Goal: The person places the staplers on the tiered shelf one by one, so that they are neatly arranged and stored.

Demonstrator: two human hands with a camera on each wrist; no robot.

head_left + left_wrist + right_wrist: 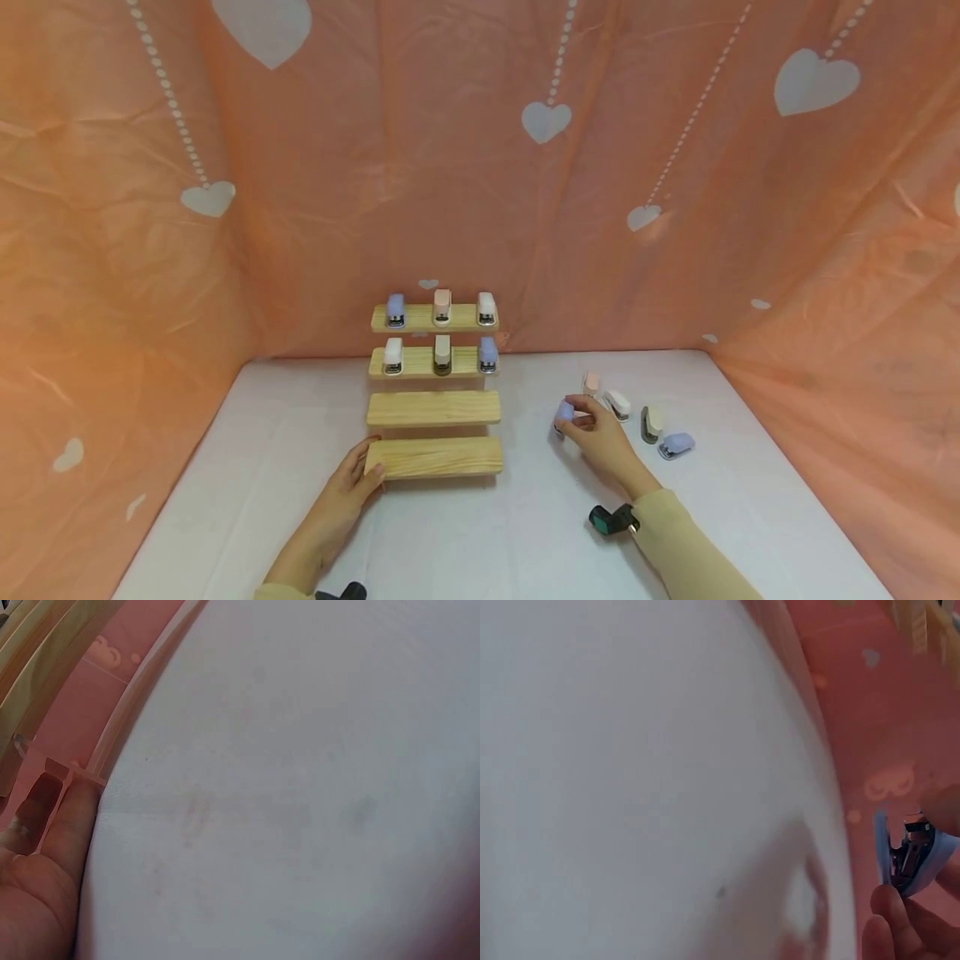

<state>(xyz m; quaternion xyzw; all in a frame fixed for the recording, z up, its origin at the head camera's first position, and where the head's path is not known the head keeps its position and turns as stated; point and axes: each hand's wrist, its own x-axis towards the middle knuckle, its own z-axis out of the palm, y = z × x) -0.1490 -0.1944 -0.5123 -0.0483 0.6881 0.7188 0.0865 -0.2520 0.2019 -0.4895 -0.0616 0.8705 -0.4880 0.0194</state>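
In the head view, your white counter (300,425) reaches back to a peach cloth (450,208) printed with pale hearts and dotted strings, which also hangs at both sides. Your left hand (345,492) grips the left end of the lowest tier of a wooden rack (433,458). Your right hand (603,435), well to the right of the rack, pinches a lilac stapler (565,412) between thumb and fingers. The rack has four tiers. On the top one stand, left to right, an upper purple stapler (395,307), an upper pink stapler (442,304) and an upper white stapler (487,305); on the second, a lower white stapler (393,353), a lower beige stapler (442,352) and a lower purple stapler (488,352). On the counter near your right hand lie a loose pink stapler (592,382), partly hidden by it, then a loose white stapler (618,403), a loose beige stapler (652,421) and a loose purple stapler (678,443).

In the left wrist view, the counter fills most of the frame, the cloth looking pinker behind. Your left fingers touch a clear piece (82,775) beside the wooden tiers.

In the right wrist view, the counter spreads left of the cloth. Your right thumb and fingers hold the lilac stapler tilted, its metal inside showing.
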